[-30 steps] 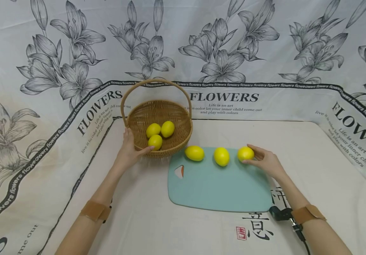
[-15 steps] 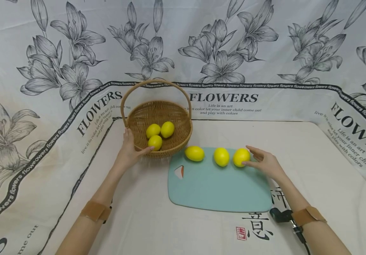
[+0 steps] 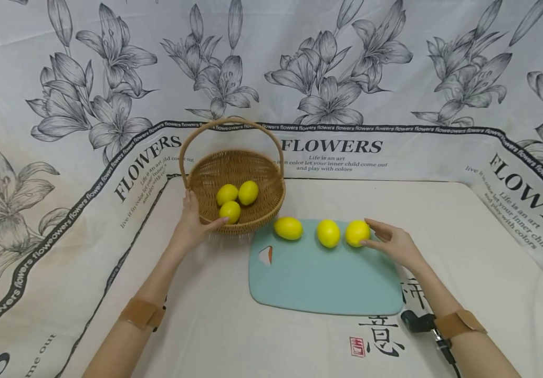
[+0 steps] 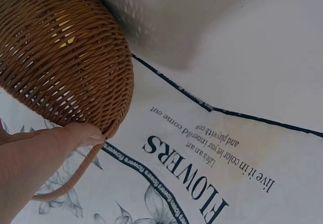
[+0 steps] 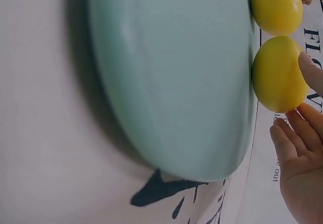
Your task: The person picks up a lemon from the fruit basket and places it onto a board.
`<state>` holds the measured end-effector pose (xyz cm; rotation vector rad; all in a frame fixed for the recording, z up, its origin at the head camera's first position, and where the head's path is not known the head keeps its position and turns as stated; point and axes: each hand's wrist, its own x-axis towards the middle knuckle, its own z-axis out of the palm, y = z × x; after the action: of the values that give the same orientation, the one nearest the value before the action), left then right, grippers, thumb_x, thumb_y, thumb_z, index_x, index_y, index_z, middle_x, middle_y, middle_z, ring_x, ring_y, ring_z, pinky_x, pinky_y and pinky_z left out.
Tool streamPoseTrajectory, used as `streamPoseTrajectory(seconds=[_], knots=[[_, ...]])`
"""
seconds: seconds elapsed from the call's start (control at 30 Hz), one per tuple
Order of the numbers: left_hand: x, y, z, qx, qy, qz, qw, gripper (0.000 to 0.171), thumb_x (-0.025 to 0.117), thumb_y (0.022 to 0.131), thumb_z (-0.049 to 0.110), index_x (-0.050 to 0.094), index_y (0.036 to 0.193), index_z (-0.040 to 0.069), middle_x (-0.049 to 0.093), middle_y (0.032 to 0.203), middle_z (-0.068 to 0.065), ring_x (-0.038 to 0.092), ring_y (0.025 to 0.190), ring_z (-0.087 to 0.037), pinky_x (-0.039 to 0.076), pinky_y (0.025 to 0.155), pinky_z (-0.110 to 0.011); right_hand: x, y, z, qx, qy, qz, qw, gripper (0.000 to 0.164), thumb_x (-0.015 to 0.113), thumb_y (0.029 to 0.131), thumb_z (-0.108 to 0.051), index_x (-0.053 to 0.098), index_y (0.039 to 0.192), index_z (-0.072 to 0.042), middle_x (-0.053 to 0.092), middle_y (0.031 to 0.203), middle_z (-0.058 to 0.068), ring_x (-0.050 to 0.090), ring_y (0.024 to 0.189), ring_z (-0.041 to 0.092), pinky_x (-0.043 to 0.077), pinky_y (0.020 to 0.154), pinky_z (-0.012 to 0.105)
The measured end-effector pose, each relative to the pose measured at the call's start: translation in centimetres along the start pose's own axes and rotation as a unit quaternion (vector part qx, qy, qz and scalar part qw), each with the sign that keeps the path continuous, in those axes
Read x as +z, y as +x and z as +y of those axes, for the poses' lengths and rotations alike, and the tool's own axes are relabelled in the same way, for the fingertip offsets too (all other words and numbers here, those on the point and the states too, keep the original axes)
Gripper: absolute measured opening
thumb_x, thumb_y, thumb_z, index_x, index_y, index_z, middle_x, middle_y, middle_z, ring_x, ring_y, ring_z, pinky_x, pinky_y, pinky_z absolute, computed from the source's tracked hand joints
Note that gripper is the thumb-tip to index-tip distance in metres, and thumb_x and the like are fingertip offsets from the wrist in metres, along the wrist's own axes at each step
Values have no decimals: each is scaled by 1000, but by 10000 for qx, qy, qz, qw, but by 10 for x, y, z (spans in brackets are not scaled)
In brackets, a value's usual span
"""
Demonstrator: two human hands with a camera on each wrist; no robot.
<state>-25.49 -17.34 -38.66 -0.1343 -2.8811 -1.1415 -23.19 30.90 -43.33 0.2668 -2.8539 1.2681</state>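
At the left side of a wicker basket [image 3: 262,173], my left hand [image 3: 190,226] grips it, thumb over the front rim and fingers beside the handle base. Three yellow lemons [image 3: 248,192] lie inside. A row of three more lies along the far edge of a pale green cutting board [image 3: 323,283]: a left lemon [image 3: 288,228], a middle lemon [image 3: 328,233] and a right lemon [image 3: 357,233]. My right hand [image 3: 396,245] is at the right lemon, thumb touching its side and fingers loosely extended. In the right wrist view, fingertips [image 5: 295,114] meet that lemon's lower end.
A white cloth with printed flowers and lettering covers the table [image 3: 205,325] and rises behind as a backdrop [image 3: 233,31]. Brown bands circle both wrists; a black camera [image 3: 415,321] with a cable hangs from the right band.
The right lemon has shifted slightly left and toward me, now standing closer to the middle lemon, and my right fingers have loosened around it. My left hand and the basket have stayed put.
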Motion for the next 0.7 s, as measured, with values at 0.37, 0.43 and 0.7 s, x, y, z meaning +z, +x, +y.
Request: streamPoseTrajectory(seconds=[0.37,0.43,0.7], knots=[[-1,0,-2,-54,-43,-18,10000,120,65,83,60,-14,150,0,-22,155,-16,-11,144,-35,9,115,-53,-15,7,-15,-263,-171,64,9995,75,70,88,-39,39,147,-6,38,149,20,39,131,44,40,102,50],[-1,-1,-2,-57,-49,-19,10000,120,66,83,59,-14,150,0,-22,155,-16,-10,144,-35,9,115,-53,-19,11,-27,-359,-190,101,9991,76,71,87,-40,39,148,-8,39,149,18,40,132,42,40,102,47],[-2,-1,0,-30,-100,0,9999,120,67,83,58,-13,150,-1,-21,156,-16,-8,144,-36,9,115,-53,-20,38,-95,-818,219,28,9964,72,76,84,-30,43,146,-13,40,150,10,41,134,32,40,104,37]])
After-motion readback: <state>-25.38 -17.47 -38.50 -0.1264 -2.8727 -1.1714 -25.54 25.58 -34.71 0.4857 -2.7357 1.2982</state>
